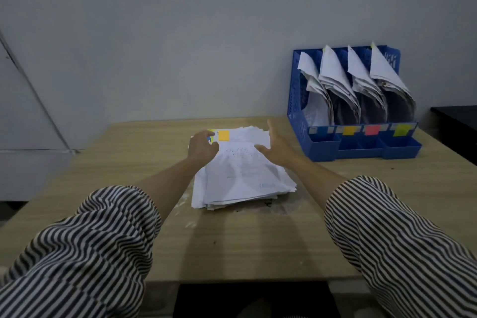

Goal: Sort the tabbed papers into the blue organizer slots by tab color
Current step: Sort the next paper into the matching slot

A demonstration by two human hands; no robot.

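Now, nearest me are my striped sleeves, both arms stretched out over the light wood-grain table (232, 245). Between my hands lies the loose, uneven stack of white printed papers (242, 175), edges fanned, with an orange-yellow sticky tab (223, 135) on the top sheet's far edge and bits of blue and green tabs showing beside it. My left hand (202, 146) sits curled at the stack's far left corner, fingertips on the tabs; whether it actually pinches a sheet I cannot tell. My right hand (275, 146) is spread, fingers straight, thumb out, hovering at the stack's far right edge and holding nothing.

My call: the step is peeling off the top orange-tabbed sheet. Do it well by lifting only one sheet at the tab corner, letting the right hand slide under the free edge to support it, since thin paper will flop and drag its neighbours.

Beyond my right hand, well apart from the stack, stands the blue perforated plastic four-slot organizer (296, 100) against the wall. Every slot already holds curled white papers. Front labels run blue, orange-yellow label (349, 130), red, green; so this sheet likely goes in the second slot from the left.
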